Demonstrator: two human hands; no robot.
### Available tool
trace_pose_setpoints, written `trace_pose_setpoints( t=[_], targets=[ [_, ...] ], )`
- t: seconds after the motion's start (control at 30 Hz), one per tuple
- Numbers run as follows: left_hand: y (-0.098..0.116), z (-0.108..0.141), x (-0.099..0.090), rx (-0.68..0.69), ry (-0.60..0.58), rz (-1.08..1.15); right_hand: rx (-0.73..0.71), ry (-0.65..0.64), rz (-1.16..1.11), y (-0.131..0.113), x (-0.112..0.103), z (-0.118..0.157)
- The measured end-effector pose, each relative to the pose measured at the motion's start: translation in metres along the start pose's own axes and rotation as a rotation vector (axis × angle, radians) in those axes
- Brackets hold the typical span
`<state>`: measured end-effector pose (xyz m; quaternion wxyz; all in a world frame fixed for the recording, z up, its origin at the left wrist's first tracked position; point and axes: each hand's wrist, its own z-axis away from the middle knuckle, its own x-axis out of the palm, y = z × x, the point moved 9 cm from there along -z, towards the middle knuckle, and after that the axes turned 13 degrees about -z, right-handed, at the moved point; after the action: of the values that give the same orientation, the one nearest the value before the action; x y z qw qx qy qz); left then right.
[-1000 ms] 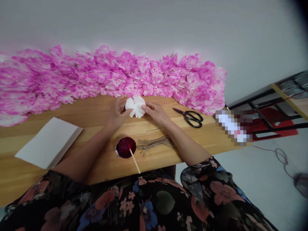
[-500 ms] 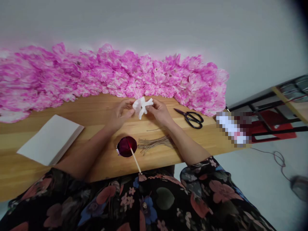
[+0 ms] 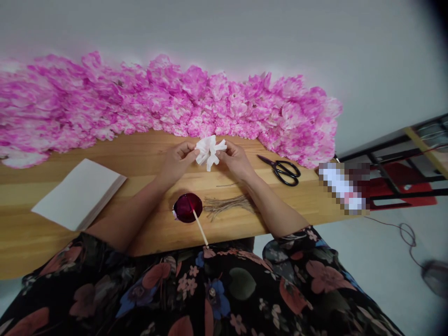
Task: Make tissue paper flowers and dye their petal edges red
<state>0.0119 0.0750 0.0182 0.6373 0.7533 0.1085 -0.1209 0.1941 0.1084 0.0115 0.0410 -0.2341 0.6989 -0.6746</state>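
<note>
Between my hands, above the table, is a white paper flower [image 3: 209, 153] with ruffled petals. My left hand [image 3: 180, 160] pinches its left edge between thumb and fingers. On the opposite side, my right hand [image 3: 236, 159] grips a petal, closed with the thumb in front. Below them stands a small bowl of dark red liquid [image 3: 188, 208], with a pale wooden stick [image 3: 200, 228] leaning in it. A bundle of thin brown stems [image 3: 227, 204] lies beside the bowl, partly hidden by my right forearm.
Pink and white paper flowers [image 3: 196, 102] are massed along the table's back against the wall. Black-handled scissors [image 3: 282, 171] lie right of my right hand. A stack of white paper [image 3: 79, 193] is at the left. A blurred-out object [image 3: 343, 189] sits at the right end.
The white flower's petals are spread wider than before. My left fingers have closed on its left edge. The whole view has shifted slightly.
</note>
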Motion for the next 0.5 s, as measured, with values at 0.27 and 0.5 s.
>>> trace_pose_setpoints(
  t=[0.27,0.5],
  targets=[
    [-0.002,-0.001,0.006,0.056,0.004,0.133,0.023,0.078,-0.031,0.002,-0.003,-0.001],
    [0.001,-0.001,0.016,0.053,-0.086,0.167,0.013,0.063,-0.059,0.004,-0.004,-0.001]
  ],
)
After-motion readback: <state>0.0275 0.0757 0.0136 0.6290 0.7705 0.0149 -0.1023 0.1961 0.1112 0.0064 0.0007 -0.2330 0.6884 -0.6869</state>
